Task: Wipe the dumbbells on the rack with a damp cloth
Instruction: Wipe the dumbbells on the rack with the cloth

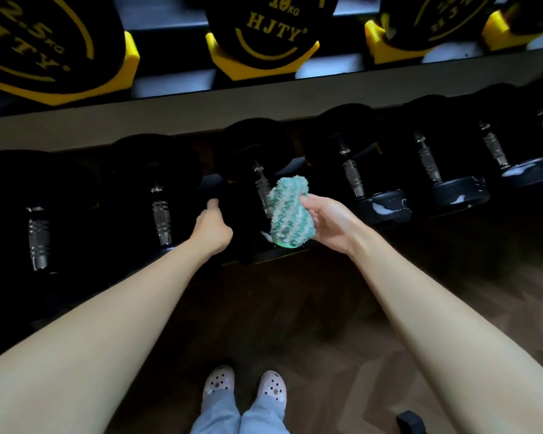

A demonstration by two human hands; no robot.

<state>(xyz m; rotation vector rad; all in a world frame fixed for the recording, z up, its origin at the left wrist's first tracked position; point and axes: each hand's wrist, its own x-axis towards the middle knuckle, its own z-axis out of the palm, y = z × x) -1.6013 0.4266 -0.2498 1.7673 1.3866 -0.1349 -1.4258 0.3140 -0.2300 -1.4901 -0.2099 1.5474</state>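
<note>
A row of black dumbbells lies on the lower shelf of the rack. The middle dumbbell has a knurled steel handle. My left hand rests on the near head of this dumbbell, fingers curled over its edge. My right hand grips a fluffy green-and-white cloth, held just in front of that dumbbell's handle. Whether the cloth touches the handle is unclear.
The upper shelf holds black dumbbells in yellow cradles, one marked 10 kg. Other dumbbells to the right show wet, shiny near heads. More lie at left. My feet in pale clogs stand on a dark wooden floor.
</note>
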